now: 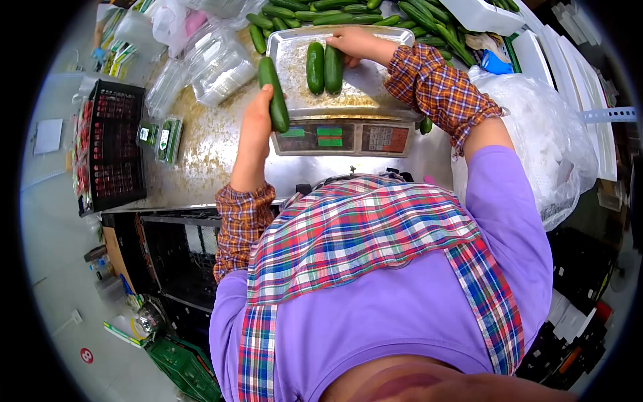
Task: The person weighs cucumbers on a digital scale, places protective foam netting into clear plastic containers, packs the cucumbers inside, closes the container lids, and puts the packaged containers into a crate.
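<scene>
A cucumber (273,97) is held upright in my left hand (256,124), just left of the scale. Two more cucumbers lie side by side on the metal pan (375,74) of the scale. My right hand (351,45) reaches in from the right with its fingers on the top end of the right-hand one (333,69); the left-hand one (315,68) is untouched. Below the pan is the scale's display panel (343,137) with green readouts and a keypad.
Many cucumbers (435,19) are piled behind the scale. Clear plastic trays (224,63) and a small pack (169,139) lie to the left, near a black crate (115,144). A large clear plastic bag (539,134) is at the right.
</scene>
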The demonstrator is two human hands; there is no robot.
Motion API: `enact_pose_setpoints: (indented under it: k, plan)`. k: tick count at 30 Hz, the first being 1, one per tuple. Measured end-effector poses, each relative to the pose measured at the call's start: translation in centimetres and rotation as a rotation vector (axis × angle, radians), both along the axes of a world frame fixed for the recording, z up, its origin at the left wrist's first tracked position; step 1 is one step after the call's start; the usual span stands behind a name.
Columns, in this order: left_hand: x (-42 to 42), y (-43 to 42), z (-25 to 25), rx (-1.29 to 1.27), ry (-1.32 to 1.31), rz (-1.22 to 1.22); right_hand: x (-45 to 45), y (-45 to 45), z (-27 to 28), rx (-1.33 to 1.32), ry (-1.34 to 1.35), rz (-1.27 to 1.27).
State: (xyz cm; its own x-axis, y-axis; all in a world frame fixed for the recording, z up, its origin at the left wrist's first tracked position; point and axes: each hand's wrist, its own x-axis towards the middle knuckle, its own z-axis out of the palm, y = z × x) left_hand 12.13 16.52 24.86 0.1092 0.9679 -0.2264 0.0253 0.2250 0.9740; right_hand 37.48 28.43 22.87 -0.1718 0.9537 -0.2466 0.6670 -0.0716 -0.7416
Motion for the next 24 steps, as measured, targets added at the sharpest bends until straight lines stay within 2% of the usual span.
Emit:
enact_pose_setpoints:
  k: [2, 6, 9, 11, 13, 15, 19, 21, 24]
  plan:
    - [0.6, -2.0, -0.1, -0.090, -0.160, -0.078, 0.0, -0.8, 0.6, 0.089, -0.090, 0.044]
    - [2.5, -5.5, -0.2, -0.202, -0.249, -0.241, 0.9, -3.5, 1.7, 0.101, -0.226, 0.171]
    - [4.4, -8.2, 0.4, -0.236, -0.295, -0.306, 1.7, -5.4, 1.8, 0.295, -0.279, 0.385]
    - [5.0, -9.2, 0.2, -0.248, -0.374, -0.374, 0.8, -9.1, 4.4, 0.008, -0.008, 0.307]
    - [5.5, -9.8, 0.3, -0.273, -0.478, -0.410, -0.3, -13.3, 8.2, -0.370, 0.399, 0.180]
    - [6.0, -10.1, -0.1, -0.250, -0.536, -0.471, -0.1, -15.4, 7.9, -0.458, 0.554, 0.179]
    - [5.6, -10.2, 1.2, -0.342, -0.501, -0.621, 1.1, -16.5, 8.7, -0.404, 0.412, 0.148]
    - [5.5, -10.0, 1.2, -0.343, -0.425, -0.698, 1.3, -16.8, 9.3, -0.290, 0.370, 0.160]
    - [5.7, -10.0, 1.8, -0.218, -0.416, -0.762, 1.6, -17.0, 10.5, -0.220, 0.349, 0.169]
